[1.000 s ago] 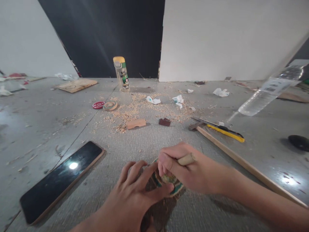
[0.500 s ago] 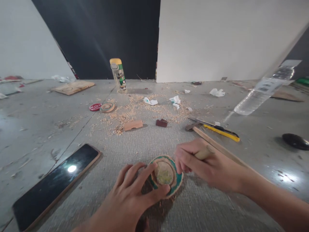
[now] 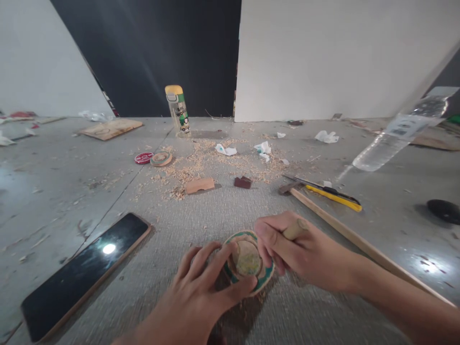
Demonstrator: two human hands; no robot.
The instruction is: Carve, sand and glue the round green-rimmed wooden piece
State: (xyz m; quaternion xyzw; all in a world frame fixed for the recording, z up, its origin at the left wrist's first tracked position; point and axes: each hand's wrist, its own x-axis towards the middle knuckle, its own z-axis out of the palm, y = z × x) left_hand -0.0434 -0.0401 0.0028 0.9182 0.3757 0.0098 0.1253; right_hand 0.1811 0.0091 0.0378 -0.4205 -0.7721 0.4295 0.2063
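A round wooden disc point(image 3: 247, 259) with a teal ring around its raised middle lies on the grey surface. My left hand point(image 3: 204, 278) holds it down, thumb and forefinger set on the edge of that raised middle and the other fingers spread at the left. In my right hand point(image 3: 287, 244) is a wooden-handled tool point(image 3: 296, 229), its round butt sticking up out of the fist. The fist rests over the disc's right rim, and the tool's working tip is hidden behind the fingers.
At the left lies a phone point(image 3: 86, 273). A hammer point(image 3: 334, 223) and a yellow cutter knife point(image 3: 334, 197) are to the right. A wood block point(image 3: 200, 185), a dark brown piece point(image 3: 243, 182) and shavings lie ahead. Farther off are a tumbler point(image 3: 178, 110) and a plastic bottle point(image 3: 391, 136).
My right fist has shifted slightly left over the disc, and the tool's handle stands more upright. My left hand keeps its hold. The whole view has moved a little.
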